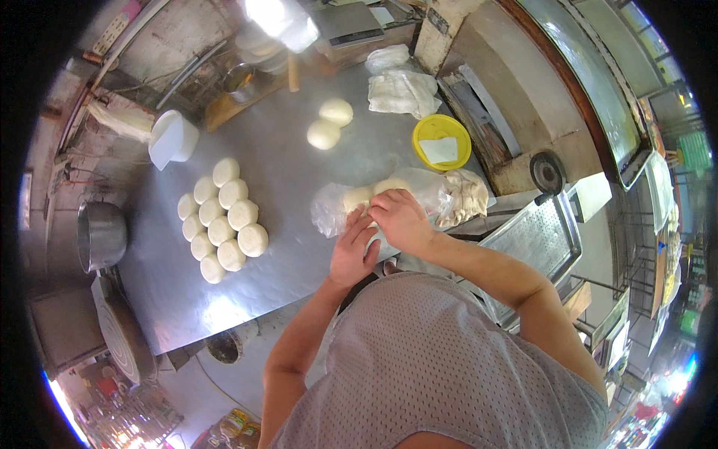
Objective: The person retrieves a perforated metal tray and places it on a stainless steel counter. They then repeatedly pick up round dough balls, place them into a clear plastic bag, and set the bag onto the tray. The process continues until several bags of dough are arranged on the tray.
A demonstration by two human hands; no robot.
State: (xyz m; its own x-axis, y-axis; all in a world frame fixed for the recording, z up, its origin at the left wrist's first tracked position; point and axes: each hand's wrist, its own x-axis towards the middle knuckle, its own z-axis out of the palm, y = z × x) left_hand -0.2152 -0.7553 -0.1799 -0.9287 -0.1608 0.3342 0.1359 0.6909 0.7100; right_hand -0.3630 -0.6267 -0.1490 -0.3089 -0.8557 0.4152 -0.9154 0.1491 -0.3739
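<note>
Left hand: our left hand (353, 253) has its fingers straight and slightly spread, thumb apart, the tips at the dough's near side.
Right hand: our right hand (402, 221) bends its fingers over the dough; we cannot tell whether they pinch it.
Dough: we see the pale dough (357, 197) on the clear plastic (328, 211), near the front edge of the tabletop (288, 179).
White rounds: we have a block of white rounds (221, 230) to the left, set close together.
Beyond: two pale balls (324, 135) touch each other.
Right side: we see a yellow tub (419, 153) near a white cloth (404, 93).
</note>
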